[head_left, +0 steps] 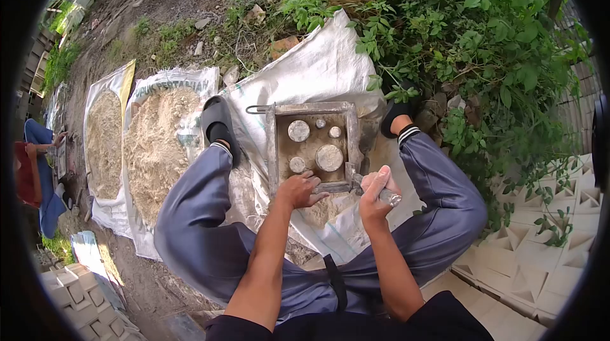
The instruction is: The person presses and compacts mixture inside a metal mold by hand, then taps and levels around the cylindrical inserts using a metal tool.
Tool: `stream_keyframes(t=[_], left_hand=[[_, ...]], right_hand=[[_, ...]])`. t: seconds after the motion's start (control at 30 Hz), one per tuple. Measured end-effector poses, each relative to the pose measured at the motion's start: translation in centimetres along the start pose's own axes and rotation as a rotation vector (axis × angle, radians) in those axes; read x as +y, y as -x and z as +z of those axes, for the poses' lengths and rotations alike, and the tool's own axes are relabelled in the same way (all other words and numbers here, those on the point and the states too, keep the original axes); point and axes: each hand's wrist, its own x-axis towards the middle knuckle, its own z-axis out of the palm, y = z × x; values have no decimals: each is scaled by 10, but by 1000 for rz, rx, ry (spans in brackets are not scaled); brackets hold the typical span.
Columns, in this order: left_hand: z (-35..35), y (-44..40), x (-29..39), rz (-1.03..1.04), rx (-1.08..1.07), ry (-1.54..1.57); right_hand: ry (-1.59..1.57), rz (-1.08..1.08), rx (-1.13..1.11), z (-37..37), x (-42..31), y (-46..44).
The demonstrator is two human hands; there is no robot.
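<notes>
Between my feet a rectangular wooden frame [274, 144] stands on a white woven sack [318, 58]. Inside it sit several round, dust-covered discs of different sizes, the largest disc [329, 157] near the lower right. My left hand [298, 190] rests on the frame's near edge, fingers stretched out, just below a small disc [297, 164]. At the near right corner, my right hand [379, 190] is closed around a short-handled tool [390, 199]. The tool's narrow grey head [351, 173] is at the frame's corner; its exact kind is unclear.
Sacks spread with pale sandy material [166, 128] lie to the left. Leafy plants [457, 42] crowd the upper right. Stacked pale blocks with carved faces [530, 233] stand at the right, and more blocks [86, 303] at the lower left. Another person [39, 169] sits at far left.
</notes>
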Motion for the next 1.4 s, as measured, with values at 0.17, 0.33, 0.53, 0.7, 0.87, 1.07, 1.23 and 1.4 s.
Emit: stream_keyframes(t=[0.17, 0.33, 0.53, 0.7, 0.87, 1.07, 1.23, 1.4], left_hand=[[-10, -2, 4, 9, 25, -12], [-9, 1, 8, 17, 52, -24], [0, 5, 2, 28, 56, -14], [-11, 0, 6, 33, 14, -18], [-6, 2, 9, 40, 61, 10], [0, 3, 5, 4, -15, -35], [-11, 1, 7, 42, 31, -3], [-12, -2, 10, 8, 4, -19]], right_hand=[[-10, -6, 4, -1, -11, -8], [14, 68, -10, 5, -3, -13], [-27, 42, 53, 9, 1, -5], [-40, 57, 113, 6, -16, -9], [17, 187, 153, 6, -11, -20], [-136, 180, 209, 5, 4, -6], [-24, 193, 110, 6, -30, -7], [-11, 216, 126, 8, -13, -13]])
